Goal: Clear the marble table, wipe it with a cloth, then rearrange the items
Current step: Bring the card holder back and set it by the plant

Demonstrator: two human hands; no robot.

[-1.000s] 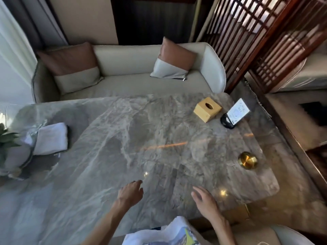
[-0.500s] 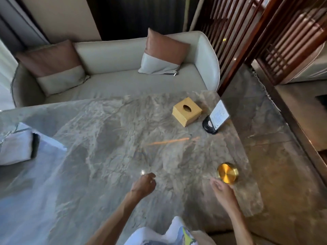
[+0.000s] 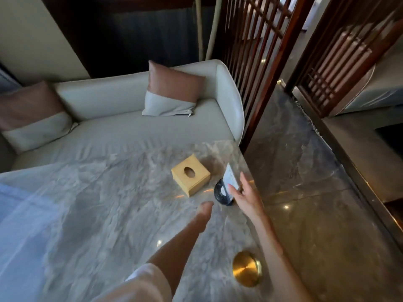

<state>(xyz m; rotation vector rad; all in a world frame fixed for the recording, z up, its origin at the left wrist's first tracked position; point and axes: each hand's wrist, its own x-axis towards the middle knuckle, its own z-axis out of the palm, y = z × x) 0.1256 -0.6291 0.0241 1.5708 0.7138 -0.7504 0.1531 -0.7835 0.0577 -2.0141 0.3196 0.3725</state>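
The grey marble table fills the lower left. A yellow wooden tissue box stands near its far right corner. Right of the box is a white card in a black round stand. My right hand is open, with its fingers against the card's right side. My left hand hovers just left of the stand with its fingers curled and nothing in it. A round gold dish sits near the right edge, close to me.
A pale sofa with two brown-and-grey cushions runs along the table's far side. A dark wooden lattice screen stands to the right, with polished stone floor beside the table.
Both hands have moved forward and to the right, from the near edge up to the card stand. The view has swung right, so the white cloth at the left is out of sight.
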